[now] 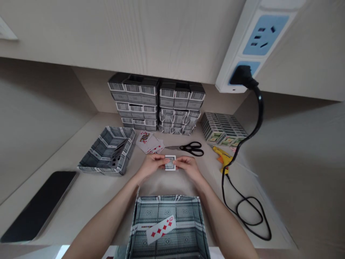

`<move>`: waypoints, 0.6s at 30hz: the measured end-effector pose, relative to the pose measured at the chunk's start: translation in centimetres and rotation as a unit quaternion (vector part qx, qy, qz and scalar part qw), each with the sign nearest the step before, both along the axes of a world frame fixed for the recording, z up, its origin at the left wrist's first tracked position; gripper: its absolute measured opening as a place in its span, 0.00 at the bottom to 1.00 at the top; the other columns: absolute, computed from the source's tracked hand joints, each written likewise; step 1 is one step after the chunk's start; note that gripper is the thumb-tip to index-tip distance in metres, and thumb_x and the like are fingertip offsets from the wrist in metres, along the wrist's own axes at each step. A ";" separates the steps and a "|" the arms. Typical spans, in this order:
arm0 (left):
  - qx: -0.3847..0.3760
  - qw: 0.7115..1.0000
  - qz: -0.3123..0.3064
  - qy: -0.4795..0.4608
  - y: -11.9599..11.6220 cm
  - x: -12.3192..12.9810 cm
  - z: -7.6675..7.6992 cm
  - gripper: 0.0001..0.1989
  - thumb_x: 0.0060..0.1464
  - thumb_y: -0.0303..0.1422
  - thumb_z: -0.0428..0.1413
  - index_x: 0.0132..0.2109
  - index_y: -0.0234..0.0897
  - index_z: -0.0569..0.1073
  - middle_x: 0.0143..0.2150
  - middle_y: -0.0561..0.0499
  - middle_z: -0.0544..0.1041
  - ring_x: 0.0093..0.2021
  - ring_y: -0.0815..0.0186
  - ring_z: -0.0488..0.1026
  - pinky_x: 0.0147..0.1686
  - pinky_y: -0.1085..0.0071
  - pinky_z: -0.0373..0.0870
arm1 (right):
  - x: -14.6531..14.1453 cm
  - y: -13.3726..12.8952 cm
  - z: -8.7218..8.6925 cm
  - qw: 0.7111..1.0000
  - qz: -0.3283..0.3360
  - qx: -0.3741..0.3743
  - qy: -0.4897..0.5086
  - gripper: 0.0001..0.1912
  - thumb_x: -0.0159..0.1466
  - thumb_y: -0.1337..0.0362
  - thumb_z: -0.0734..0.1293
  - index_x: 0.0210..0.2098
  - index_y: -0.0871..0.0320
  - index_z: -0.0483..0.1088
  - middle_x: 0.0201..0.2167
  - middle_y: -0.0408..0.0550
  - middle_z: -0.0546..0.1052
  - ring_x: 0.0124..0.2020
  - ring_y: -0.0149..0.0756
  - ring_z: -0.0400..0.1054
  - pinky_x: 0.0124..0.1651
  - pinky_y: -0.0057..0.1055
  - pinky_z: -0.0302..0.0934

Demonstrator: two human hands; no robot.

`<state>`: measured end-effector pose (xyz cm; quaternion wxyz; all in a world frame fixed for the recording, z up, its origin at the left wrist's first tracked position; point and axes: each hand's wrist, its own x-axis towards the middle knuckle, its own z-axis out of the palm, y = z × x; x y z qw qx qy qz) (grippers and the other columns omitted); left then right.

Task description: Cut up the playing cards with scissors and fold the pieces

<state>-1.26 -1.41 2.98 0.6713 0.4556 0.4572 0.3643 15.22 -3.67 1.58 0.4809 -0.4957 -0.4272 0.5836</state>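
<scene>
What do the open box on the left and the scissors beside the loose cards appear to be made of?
The open box looks built from glossy-coated paper playing cards: patterned card backs with white borders cover its walls. The scissors seem to have smooth black plastic handles, judging by their even dark colour, and probably metal blades, which look thin and grey.

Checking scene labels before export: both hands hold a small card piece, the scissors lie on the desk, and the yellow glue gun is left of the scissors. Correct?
Glue gun side is wrong: head view shows the yellow glue gun right of the scissors. Rest stands: left hand and right hand hold the small card piece; scissors on the desk.
</scene>
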 end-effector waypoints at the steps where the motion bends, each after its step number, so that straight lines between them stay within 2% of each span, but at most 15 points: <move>1: 0.002 1.000 0.003 -0.001 0.0 0.0 0.0 0.11 0.33 0.36 0.64 0.27 0.33 0.77 0.25 0.53 0.76 0.26 0.69 0.71 0.31 0.73 0.69 | 0.0 0.0 -0.1 1.000 0.000 0.001 0.001 0.11 0.42 0.58 0.73 0.22 0.59 0.74 0.18 0.43 0.74 0.19 0.29 0.64 0.27 0.28 0.58; 6: 0.017 1.000 0.014 0.005 -0.1 0.2 0.0 0.12 0.32 0.38 0.64 0.24 0.33 0.75 0.22 0.54 0.74 0.24 0.70 0.69 0.28 0.74 0.68 | 0.1 0.2 -0.4 1.000 0.002 0.008 -0.007 0.12 0.42 0.57 0.72 0.21 0.59 0.73 0.18 0.43 0.73 0.20 0.30 0.64 0.28 0.28 0.58; 9: 0.056 0.998 0.023 0.030 0.0 0.3 -0.1 0.13 0.33 0.39 0.63 0.24 0.32 0.74 0.21 0.55 0.73 0.23 0.71 0.68 0.26 0.76 0.66 | 0.0 0.3 -0.5 0.999 -0.007 0.028 -0.021 0.13 0.43 0.55 0.72 0.23 0.59 0.73 0.18 0.43 0.73 0.21 0.30 0.63 0.28 0.29 0.58; 12: 0.142 0.984 0.069 0.078 0.0 0.3 -0.1 0.11 0.37 0.38 0.61 0.25 0.33 0.74 0.22 0.54 0.73 0.24 0.71 0.67 0.26 0.76 0.65 | -0.1 0.4 -0.4 0.996 -0.053 0.068 -0.020 0.14 0.45 0.54 0.71 0.25 0.58 0.71 0.20 0.42 0.72 0.22 0.30 0.64 0.29 0.28 0.59; 14: 0.211 0.966 0.112 0.102 -0.1 0.1 0.1 0.09 0.40 0.37 0.60 0.28 0.34 0.75 0.26 0.52 0.75 0.27 0.69 0.69 0.30 0.75 0.66 | -0.1 0.5 -0.4 0.993 -0.081 0.079 -0.013 0.15 0.46 0.52 0.70 0.24 0.58 0.70 0.20 0.41 0.71 0.22 0.29 0.64 0.30 0.28 0.60; 16: 0.284 0.941 0.133 0.125 -0.2 -0.1 0.3 0.08 0.43 0.35 0.59 0.30 0.36 0.76 0.30 0.50 0.76 0.32 0.67 0.70 0.35 0.72 0.67 | -0.1 0.5 -0.3 0.997 -0.065 0.050 0.005 0.19 0.49 0.48 0.67 0.21 0.59 0.69 0.18 0.42 0.71 0.20 0.29 0.63 0.28 0.28 0.60; 18: 0.353 0.917 0.114 0.145 -0.4 -0.3 0.5 0.06 0.44 0.33 0.58 0.31 0.37 0.76 0.32 0.48 0.76 0.36 0.65 0.70 0.41 0.68 0.66 | -0.2 0.4 -0.2 0.999 -0.016 -0.002 0.044 0.24 0.52 0.44 0.63 0.21 0.60 0.70 0.17 0.45 0.71 0.19 0.30 0.64 0.27 0.29 0.61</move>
